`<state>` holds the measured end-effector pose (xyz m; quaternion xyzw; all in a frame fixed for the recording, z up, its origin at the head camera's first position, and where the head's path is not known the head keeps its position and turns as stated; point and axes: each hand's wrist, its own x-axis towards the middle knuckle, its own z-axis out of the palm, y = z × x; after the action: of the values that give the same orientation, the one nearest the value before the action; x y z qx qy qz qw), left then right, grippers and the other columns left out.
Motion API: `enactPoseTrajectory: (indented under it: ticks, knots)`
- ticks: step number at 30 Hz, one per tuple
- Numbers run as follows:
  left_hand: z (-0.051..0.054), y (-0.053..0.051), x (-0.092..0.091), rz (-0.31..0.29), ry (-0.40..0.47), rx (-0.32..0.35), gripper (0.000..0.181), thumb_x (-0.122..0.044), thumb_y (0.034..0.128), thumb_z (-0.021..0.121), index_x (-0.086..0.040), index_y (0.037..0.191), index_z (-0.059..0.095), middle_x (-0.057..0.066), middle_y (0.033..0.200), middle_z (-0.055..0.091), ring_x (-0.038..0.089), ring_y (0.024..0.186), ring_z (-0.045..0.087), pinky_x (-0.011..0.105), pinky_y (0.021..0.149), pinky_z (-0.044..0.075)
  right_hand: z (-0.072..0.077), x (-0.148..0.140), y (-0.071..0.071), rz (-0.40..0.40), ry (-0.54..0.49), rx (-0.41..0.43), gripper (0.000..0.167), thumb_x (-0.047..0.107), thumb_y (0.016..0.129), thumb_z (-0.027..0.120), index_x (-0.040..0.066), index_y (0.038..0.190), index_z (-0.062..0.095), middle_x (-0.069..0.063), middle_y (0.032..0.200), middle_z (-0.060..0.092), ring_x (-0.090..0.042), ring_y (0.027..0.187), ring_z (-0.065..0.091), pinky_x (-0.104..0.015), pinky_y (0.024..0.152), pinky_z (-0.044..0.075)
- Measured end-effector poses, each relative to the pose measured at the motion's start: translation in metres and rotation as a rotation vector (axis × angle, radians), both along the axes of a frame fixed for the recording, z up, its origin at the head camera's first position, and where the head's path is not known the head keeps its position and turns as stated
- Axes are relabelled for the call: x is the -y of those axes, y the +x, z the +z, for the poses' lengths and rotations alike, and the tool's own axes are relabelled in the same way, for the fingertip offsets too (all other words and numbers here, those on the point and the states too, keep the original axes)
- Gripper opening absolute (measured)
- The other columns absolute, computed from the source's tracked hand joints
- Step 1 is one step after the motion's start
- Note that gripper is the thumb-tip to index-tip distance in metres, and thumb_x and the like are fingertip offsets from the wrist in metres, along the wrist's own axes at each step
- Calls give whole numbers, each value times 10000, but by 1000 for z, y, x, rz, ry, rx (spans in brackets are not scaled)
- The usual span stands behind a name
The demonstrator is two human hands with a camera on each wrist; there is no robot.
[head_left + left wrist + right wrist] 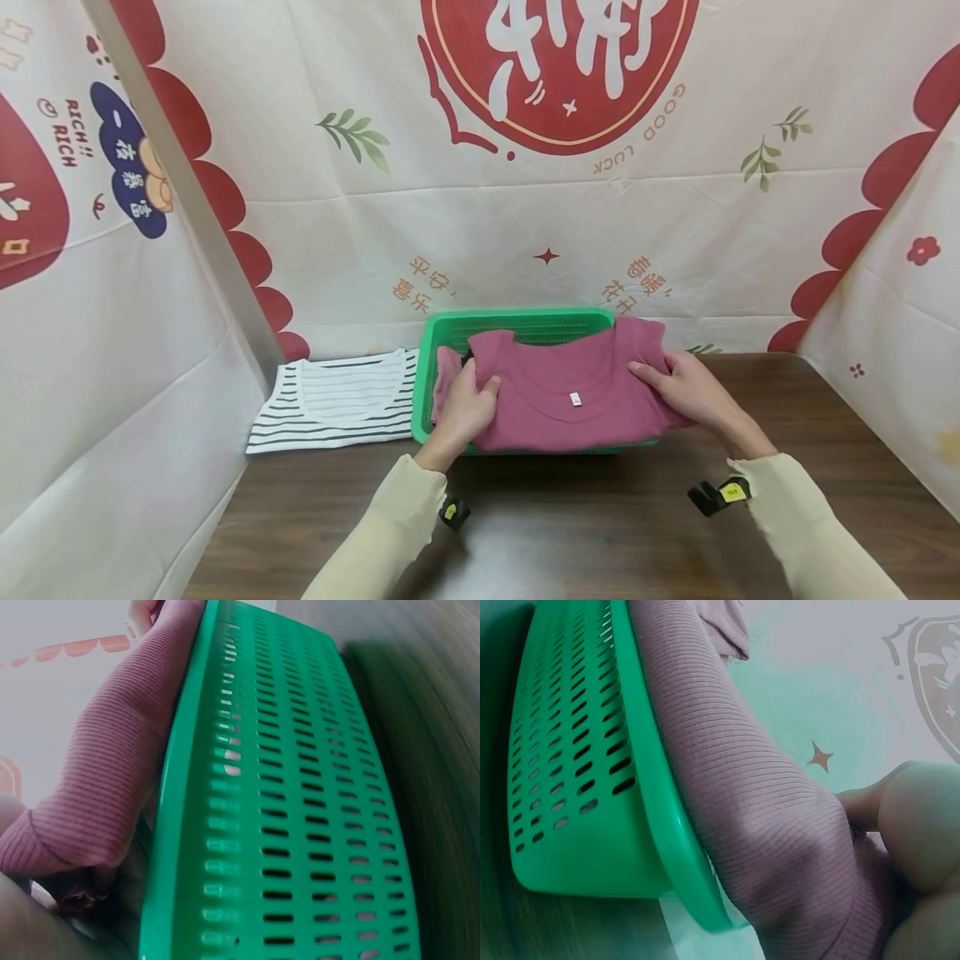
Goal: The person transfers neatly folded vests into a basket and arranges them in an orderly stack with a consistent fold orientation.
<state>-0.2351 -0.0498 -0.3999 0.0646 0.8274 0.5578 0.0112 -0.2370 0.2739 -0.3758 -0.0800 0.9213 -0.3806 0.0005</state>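
Observation:
Both hands hold a folded mauve ribbed garment (555, 408) over a green basket (517, 319), its neckline and white label facing up. The left hand (467, 410) grips the garment's left side, thumb on top; the right hand (692, 388) pinches its right side. In the left wrist view the ribbed cloth (112, 757) lies along the rim of the basket (300, 795). The right wrist view shows the cloth (742, 787) beside the basket rim (667, 825), with part of the right hand (922, 832) at its edge. Fingers under the cloth are hidden.
A striped white garment (337, 400) lies folded on the brown table (585, 533), left of the basket. Pinkish cloth (446, 375) and something dark show inside the basket's left end. Printed white curtains (525, 225) stand behind and at both sides.

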Motion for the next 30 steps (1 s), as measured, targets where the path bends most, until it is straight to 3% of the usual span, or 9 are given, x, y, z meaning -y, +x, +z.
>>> enactPoseTrajectory:
  ticks: [9,19,26,30]
  knots:
    - [0,-9,12,41,-30,6,299,-234,1030,496,-134,1312,515,101,1240,601,271,1143,548,488,975,441,0,13,-11,3,-25,7,416,413,1009,550,3,1071,583,-85,745,604,-178,611,584,-315,563,492]
    - [-3,-21,30,-9,-19,30,302,-229,1034,496,-127,1318,483,110,1199,593,238,1060,557,448,941,446,-1,24,-21,31,-3,19,385,378,1011,559,-2,1066,582,-79,747,583,-191,622,551,-320,549,476]
    - [0,-30,40,-53,-29,56,293,-231,1044,480,-108,1309,466,111,1165,565,227,994,552,413,862,469,0,29,-28,60,45,-11,360,285,1010,569,-18,1200,608,-122,914,647,-201,740,546,-328,654,466]
    - [3,-35,45,-58,-6,85,325,-225,1049,471,-137,1362,452,92,1193,572,221,1007,556,412,879,460,-2,30,-32,75,49,-2,337,272,1016,557,-6,1200,605,-117,911,649,-199,738,556,-333,669,473]
